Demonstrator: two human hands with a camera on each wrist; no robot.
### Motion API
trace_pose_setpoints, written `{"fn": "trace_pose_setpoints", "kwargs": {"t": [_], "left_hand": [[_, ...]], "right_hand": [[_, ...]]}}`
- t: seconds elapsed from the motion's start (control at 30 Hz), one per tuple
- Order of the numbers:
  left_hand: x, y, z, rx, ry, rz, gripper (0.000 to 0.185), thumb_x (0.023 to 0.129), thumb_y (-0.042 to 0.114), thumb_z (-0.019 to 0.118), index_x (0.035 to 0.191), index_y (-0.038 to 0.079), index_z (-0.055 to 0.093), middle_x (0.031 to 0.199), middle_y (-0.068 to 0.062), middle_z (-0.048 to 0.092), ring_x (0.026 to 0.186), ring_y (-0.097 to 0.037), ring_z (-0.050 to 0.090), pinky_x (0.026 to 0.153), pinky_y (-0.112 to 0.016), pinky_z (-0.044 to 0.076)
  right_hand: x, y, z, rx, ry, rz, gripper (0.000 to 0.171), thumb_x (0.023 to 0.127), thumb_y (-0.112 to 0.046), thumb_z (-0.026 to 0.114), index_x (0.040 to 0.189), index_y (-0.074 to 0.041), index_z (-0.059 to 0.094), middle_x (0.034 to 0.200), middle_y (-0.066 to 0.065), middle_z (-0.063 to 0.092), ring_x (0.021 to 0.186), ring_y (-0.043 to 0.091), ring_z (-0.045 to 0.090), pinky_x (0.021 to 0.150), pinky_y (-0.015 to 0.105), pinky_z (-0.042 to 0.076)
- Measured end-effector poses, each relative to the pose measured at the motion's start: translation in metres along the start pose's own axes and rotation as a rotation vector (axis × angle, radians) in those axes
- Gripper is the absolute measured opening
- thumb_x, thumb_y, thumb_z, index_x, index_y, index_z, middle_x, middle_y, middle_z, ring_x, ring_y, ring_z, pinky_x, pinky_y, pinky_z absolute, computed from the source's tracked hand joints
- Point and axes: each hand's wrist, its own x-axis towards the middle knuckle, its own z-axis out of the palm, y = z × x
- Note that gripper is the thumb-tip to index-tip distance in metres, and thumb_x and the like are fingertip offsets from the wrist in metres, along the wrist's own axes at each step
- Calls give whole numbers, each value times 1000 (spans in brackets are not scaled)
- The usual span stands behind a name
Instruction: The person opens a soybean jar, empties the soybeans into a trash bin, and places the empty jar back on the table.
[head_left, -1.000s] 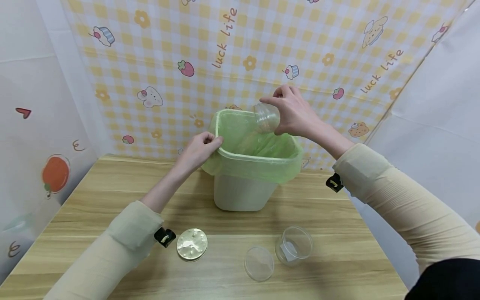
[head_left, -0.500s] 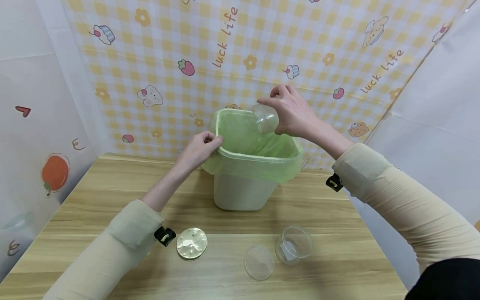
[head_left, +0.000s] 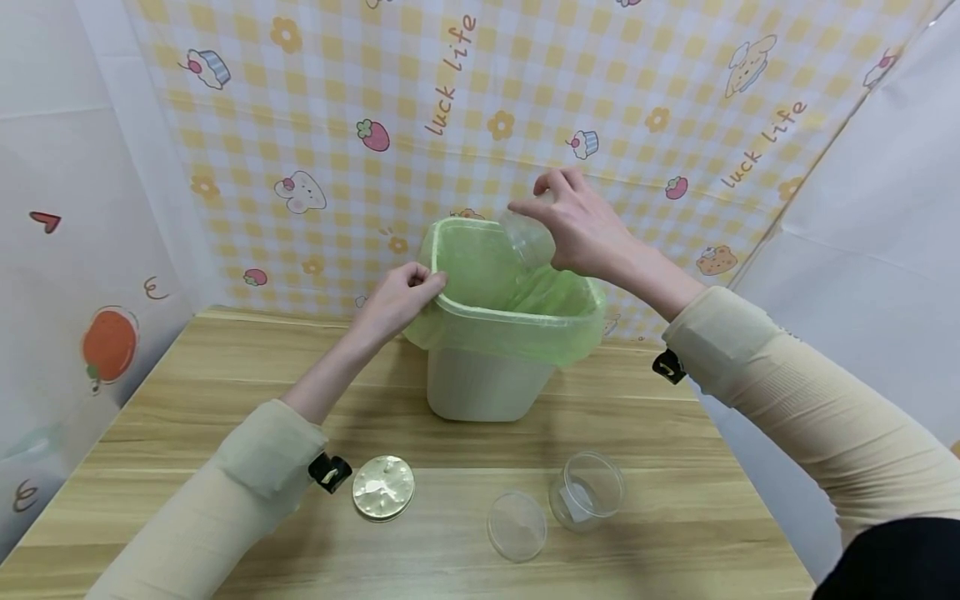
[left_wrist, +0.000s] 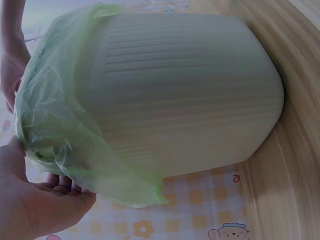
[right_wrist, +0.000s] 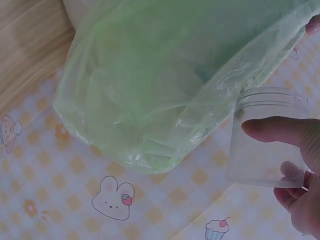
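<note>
A pale bin lined with a green bag stands at the back of the wooden table. My left hand grips the bin's left rim and the bag there. My right hand holds a clear plastic jar tipped mouth-down over the bin's opening. In the right wrist view the jar is pinched between thumb and fingers beside the green bag. What lies inside the bin is hidden.
On the table's near part lie a foil-covered round lid, a clear lid and a second clear jar on its side. A checked cartoon backdrop closes the back, with white walls either side.
My right hand has tilted the jar a little further and shifted it slightly left and back over the bin. The left hand has stayed on the rim.
</note>
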Motion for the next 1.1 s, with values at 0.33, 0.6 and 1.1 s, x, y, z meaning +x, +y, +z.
{"fn": "trace_pose_setpoints", "kwargs": {"t": [0.33,0.6,1.1], "left_hand": [[0,0,1,3,-1,2,40,100,45,53,109,7,60,95,-4,55,86,-20,51,75,-31,44],[0,0,1,-3,1,7,39,101,44,53,109,6,60,94,-4,54,85,-20,50,74,-30,44],[0,0,2,-6,3,7,38,101,43,53,108,6,59,93,-4,54,84,-20,51,75,-31,45]], "right_hand": [[-3,-2,0,-39,49,-83,81,70,20,64,141,-18,63,139,24,48,130,44,42,100,55,46],[-5,-2,0,-94,93,-164,78,72,25,55,137,-19,64,135,25,49,130,47,44,101,57,46],[-7,-5,-3,-377,110,-395,56,86,14,68,133,-16,64,137,24,50,130,42,45,109,53,43]]}}
